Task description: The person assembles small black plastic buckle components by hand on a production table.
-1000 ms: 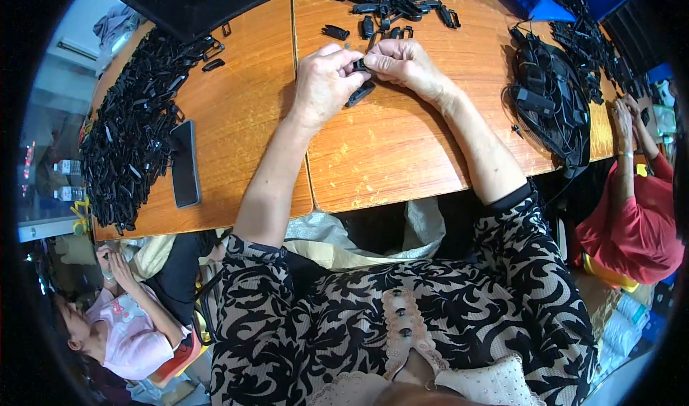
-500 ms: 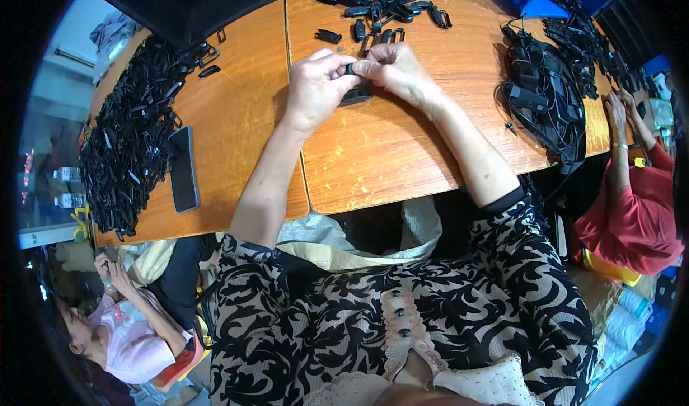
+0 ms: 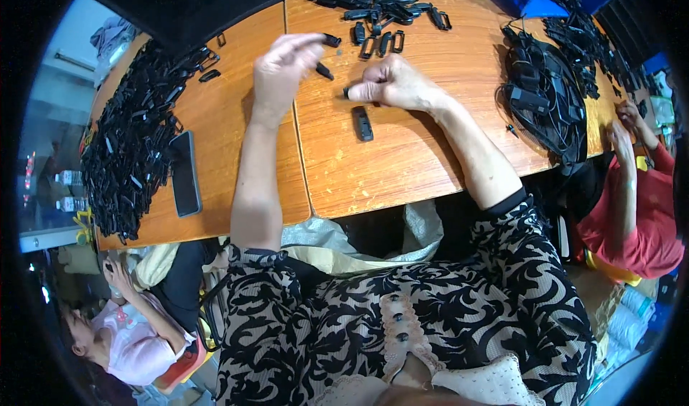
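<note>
My left hand (image 3: 282,70) is over the table's upper middle, its fingers stretched out toward a small black plastic piece (image 3: 331,40) at their tips. Another short black piece (image 3: 324,71) is just below those fingers. To the right, my right hand (image 3: 395,83) is closed with thumb and fingers pinched on a small black plastic part (image 3: 347,92), mostly hidden by the grip. A longer black plastic clip (image 3: 363,123) lies on the wood below my right hand. Several black frames and clips (image 3: 382,44) lie beyond it.
A large heap of black clips (image 3: 129,133) covers the table's left side, beside a phone (image 3: 185,173). More black clips (image 3: 380,4) lie at the back. Black cables and adapters (image 3: 542,94) fill a tray at right. People sit at left (image 3: 143,341) and right (image 3: 631,205).
My hands have come apart, the left moving left and up. The long clip now lies in plain view nearer me. A short black piece now shows by my left fingers.
</note>
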{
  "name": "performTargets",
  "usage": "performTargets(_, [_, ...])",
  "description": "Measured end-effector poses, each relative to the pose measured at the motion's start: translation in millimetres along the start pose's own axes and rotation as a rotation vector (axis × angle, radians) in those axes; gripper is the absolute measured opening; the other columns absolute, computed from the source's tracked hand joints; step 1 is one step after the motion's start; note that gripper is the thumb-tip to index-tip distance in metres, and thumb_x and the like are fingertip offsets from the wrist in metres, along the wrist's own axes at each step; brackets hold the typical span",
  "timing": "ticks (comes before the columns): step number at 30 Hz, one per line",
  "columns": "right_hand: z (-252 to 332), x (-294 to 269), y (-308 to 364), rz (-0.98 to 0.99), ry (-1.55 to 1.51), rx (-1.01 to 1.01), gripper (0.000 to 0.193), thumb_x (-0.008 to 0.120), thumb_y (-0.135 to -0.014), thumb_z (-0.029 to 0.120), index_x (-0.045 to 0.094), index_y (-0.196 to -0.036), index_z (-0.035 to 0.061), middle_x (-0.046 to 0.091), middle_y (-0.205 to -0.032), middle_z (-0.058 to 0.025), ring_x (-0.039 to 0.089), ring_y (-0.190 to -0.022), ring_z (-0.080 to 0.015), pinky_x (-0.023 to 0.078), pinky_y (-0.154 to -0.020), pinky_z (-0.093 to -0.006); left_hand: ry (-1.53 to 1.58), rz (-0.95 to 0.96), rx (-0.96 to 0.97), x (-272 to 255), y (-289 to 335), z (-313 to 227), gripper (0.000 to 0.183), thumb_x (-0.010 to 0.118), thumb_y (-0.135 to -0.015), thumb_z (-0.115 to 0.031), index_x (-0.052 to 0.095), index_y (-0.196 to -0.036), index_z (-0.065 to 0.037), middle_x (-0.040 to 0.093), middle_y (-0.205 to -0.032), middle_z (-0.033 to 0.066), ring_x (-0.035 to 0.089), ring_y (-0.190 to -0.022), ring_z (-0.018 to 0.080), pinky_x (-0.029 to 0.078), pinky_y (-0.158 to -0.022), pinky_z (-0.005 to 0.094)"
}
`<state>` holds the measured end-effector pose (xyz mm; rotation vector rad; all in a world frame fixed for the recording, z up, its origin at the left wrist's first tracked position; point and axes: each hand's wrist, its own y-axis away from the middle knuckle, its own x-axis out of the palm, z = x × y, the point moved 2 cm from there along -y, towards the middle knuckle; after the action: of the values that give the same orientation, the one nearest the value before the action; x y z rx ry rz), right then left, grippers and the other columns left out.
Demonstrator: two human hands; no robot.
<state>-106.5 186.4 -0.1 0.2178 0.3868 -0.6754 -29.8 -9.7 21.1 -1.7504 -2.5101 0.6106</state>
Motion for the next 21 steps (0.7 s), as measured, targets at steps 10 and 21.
performTargets(10, [38.0,32.4,-20.7,-0.302,0.904,-0.73,0.024,0.065,-0.085,0.019,0.072,-0.108,0.0167,0.063,-0.123,-0.006,0.063,-0.104,-0.0262,0.056,-0.08,-0.0378,-0.292,-0.218,0.193,-24.1,-10.8,39.2,0.029,0.056,-0.097,-0.009,0.067,-0.124,-0.012,0.062,-0.126,0.0088,0.062,-0.103,0.0206,0.051,-0.091,0.0313])
performTargets(21, [28.6,18.8,-9.2,-0.427,0.809,-0.638,0.01,0.065,-0.083,0.017,0.067,-0.083,0.0064,0.065,-0.081,-0.0117,0.063,-0.08,-0.028,0.053,-0.068,-0.041,-0.923,0.145,0.464,4.0,-13.4,29.9,0.037,0.059,-0.088,-0.002,0.063,-0.123,-0.012,0.064,-0.12,0.0076,0.054,-0.121,0.0291,0.041,-0.103,0.0429])
